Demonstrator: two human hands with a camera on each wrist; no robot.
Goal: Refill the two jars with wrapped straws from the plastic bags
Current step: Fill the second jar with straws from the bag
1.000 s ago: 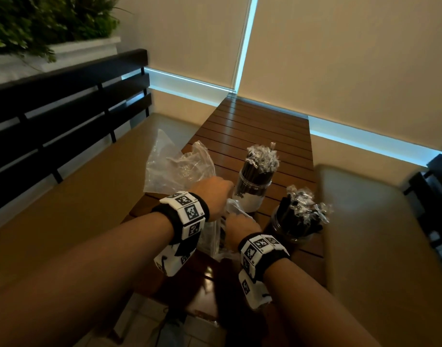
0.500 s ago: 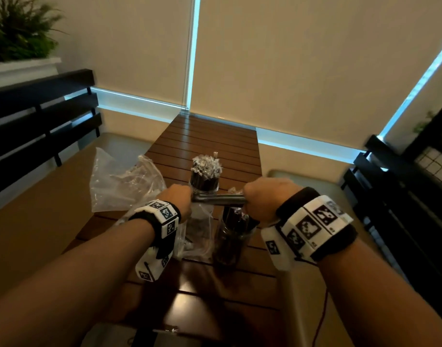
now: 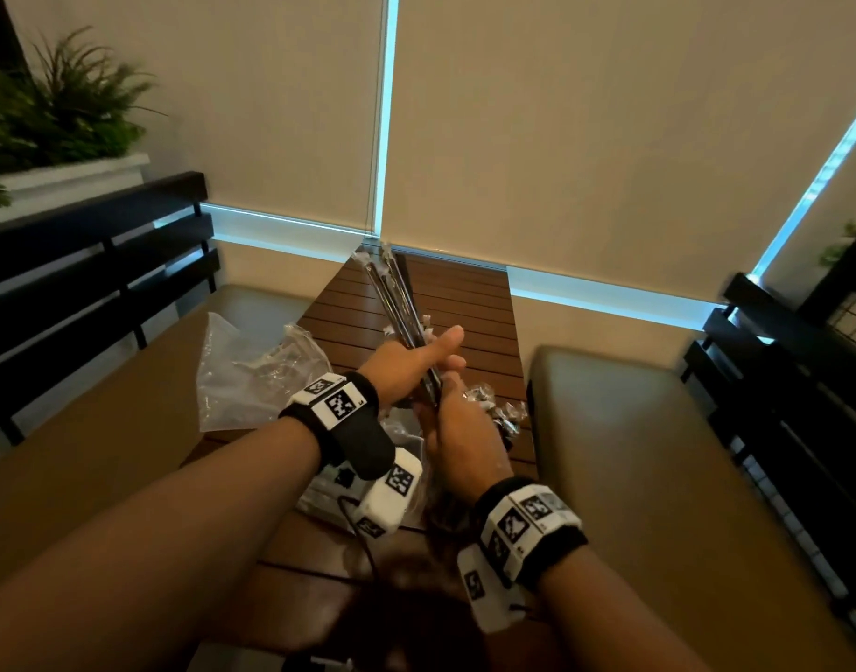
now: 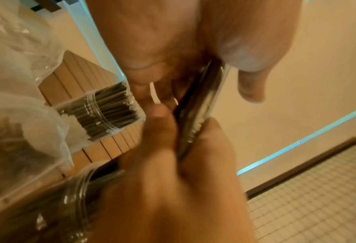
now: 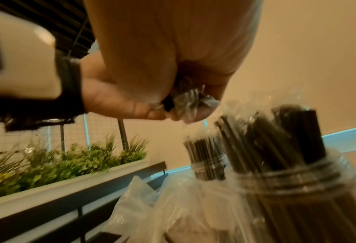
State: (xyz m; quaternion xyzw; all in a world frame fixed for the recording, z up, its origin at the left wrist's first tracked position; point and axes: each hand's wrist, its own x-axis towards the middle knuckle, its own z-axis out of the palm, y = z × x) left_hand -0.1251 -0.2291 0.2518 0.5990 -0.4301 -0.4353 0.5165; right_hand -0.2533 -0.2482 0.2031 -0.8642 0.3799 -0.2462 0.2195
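- both hands are up over the brown slatted wooden table (image 3: 465,303), sharing one thin bundle of black straws in clear crinkly wrappers (image 3: 398,303).
- the left hand (image 3: 406,363) has its fingers curled round the bundle's middle, thumb stretched out flat along it; the long end slants up and away toward the blinds.
- the right hand (image 3: 457,438) sits just below, fingers closed round the lower end; the right wrist view shows the crimped wrapper tips (image 5: 190,100) poking out of its fist.
- in the left wrist view the bundle runs between the left palm and the right-hand fingers (image 4: 210,136), pinched from both sides.
- handling call: these look feather-light, long and stiff enough to stay straight, but the film is slick, so single straws could slide out of a loose grip. best hold is round the middle, snug, with the ends tapped level.
- below the hands stand two clear glass jars with threaded necks, the near jar (image 5: 293,179) and the far jar (image 5: 209,166), both already bristling with wrapped black straws.
- a crumpled clear plastic bag (image 3: 251,366) lies on the left of the table; another plastic bag (image 5: 152,205) sits just beside the near jar.
- judging by those crowded tops, the refill looks well along, and this bundle will need threading in gently.
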